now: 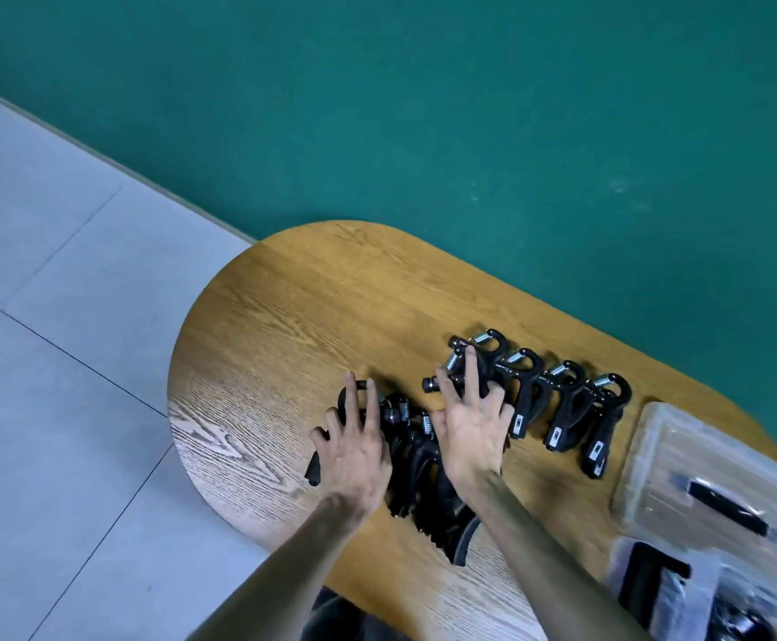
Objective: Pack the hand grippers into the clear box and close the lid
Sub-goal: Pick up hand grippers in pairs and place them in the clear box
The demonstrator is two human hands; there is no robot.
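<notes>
While both hands reach out over the round-ended wooden tabletop (284,316), black hand grippers lie on it in two bunches. Each one has black handles and a small shiny spring at the top. The left hand (356,448) has its grip spread wide, fingers resting on the near pile of hand grippers (416,469). The right hand (472,427) is spread too, fingers on the far hand gripper (476,363) at the left end of a neat row (562,404). The clear lid (701,474) with a black handle lies to the right of the row. The clear box (682,589) sits nearer, blurry, at the right edge.
</notes>
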